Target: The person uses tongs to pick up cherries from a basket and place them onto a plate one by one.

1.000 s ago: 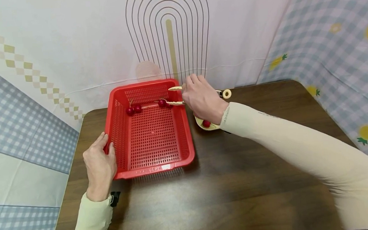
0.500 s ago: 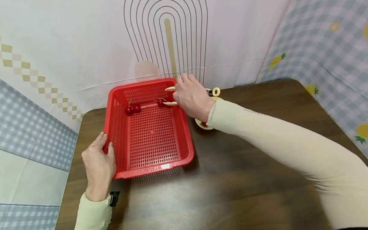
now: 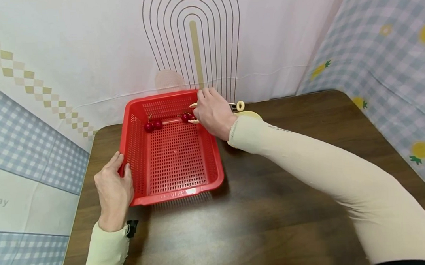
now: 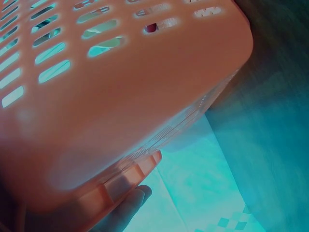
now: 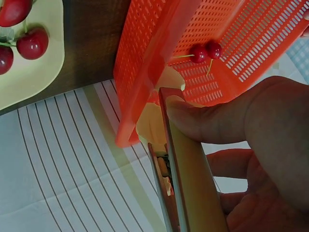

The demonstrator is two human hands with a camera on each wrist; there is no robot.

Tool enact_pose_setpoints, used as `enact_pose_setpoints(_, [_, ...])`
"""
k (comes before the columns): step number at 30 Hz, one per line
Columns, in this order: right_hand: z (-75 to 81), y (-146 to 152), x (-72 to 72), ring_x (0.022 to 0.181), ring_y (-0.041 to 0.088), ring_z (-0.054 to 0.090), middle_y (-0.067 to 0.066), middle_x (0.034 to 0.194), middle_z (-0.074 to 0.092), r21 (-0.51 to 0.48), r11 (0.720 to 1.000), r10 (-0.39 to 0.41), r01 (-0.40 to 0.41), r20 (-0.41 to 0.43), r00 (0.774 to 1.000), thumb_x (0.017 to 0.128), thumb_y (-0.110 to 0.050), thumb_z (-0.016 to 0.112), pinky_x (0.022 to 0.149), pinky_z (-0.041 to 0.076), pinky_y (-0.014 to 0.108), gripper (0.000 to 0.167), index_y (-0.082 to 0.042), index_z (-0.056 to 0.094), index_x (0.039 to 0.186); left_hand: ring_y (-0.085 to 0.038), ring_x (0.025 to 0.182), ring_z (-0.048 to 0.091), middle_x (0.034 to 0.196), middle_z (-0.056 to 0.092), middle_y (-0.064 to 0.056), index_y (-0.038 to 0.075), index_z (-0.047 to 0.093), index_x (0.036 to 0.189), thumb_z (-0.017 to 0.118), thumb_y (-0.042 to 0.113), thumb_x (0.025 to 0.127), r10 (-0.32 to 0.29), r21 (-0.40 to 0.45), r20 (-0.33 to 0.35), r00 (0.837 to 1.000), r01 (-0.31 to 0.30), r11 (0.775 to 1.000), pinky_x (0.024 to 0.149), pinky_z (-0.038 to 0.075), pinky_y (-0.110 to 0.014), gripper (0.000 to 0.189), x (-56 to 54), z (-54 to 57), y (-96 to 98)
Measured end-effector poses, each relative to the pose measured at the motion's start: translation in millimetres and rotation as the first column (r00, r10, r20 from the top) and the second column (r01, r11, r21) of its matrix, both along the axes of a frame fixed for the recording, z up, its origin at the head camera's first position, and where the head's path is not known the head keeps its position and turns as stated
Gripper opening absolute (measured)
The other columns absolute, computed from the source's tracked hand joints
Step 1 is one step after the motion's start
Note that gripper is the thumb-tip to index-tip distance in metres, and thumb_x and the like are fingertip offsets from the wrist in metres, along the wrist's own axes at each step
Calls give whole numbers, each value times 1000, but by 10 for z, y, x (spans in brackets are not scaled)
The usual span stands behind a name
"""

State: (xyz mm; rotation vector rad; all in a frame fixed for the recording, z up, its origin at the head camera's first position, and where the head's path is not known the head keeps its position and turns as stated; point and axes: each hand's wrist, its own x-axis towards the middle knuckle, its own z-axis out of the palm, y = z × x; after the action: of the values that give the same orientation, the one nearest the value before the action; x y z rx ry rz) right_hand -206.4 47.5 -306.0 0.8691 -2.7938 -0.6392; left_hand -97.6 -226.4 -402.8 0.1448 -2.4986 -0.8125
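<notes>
My left hand [image 3: 114, 188] grips the left rim of a red perforated basket [image 3: 174, 165]. In the left wrist view only fingertips [image 4: 137, 195] show at the rim. My right hand [image 3: 215, 112] reaches over the basket's back right corner and holds a pair of tongs [image 5: 193, 179], the thumb pressing one arm. Their cream tips stand apart inside the basket, close to cherries [image 3: 185, 117] by the right wall; the hand partly hides these. Two more stemmed cherries [image 3: 153, 126] lie at the back left inside the basket.
Right of the basket, a pale yellow dish [image 5: 54, 72] holds several cherries [image 5: 33, 43]; my right forearm [image 3: 288, 145] covers most of it in the head view. A patterned cloth [image 3: 265, 39] hangs behind the brown wooden table [image 3: 266, 225].
My right hand has moved left with the tongs, covering more of the basket's right corner and baring the dish's back edge. The left hand still holds the basket in about the same place.
</notes>
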Motion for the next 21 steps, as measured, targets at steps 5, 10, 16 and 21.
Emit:
enact_pose_setpoints(5, [-32, -70, -22, 102, 29, 51, 12, 107, 59, 32, 999, -16, 16, 20, 1000, 100, -13, 49, 96, 42, 40, 27, -14, 74, 93, -43, 119, 66, 134, 67, -20, -7, 69, 125, 68, -5, 91, -4, 1, -4, 1000, 4, 1000, 98, 54, -57, 34, 1, -1, 0])
enact_pose_setpoints(10, [-64, -155, -29, 103, 27, 49, 11, 108, 57, 99, 995, -28, 26, 23, 999, 102, -16, 47, 97, 42, 39, 25, -16, 72, 98, -42, 120, 66, 134, 67, -20, -7, 69, 125, 68, -5, 91, -2, 2, 1, 1000, 2, 1000, 98, 54, -57, 34, 0, -4, -4])
enact_pose_setpoints(16, [-121, -249, -59, 108, 27, 50, 10, 113, 58, 131, 991, -44, 40, 29, 999, 107, -21, 40, 102, 40, 40, 30, -15, 70, 108, -43, 120, 66, 134, 67, -20, -7, 69, 125, 68, -4, 91, 0, -8, 4, 1000, 0, 1000, 99, 54, -56, 34, -10, -12, -10])
enact_pose_setpoints(21, [-182, -316, -88, 105, 26, 48, 9, 110, 56, 177, 982, -75, 68, 33, 997, 111, -28, 30, 102, 39, 40, 39, -13, 65, 109, -42, 121, 65, 134, 67, -20, -6, 69, 126, 68, -3, 91, -3, -6, 4, 1000, 3, 1000, 99, 54, -56, 35, -15, -20, -24])
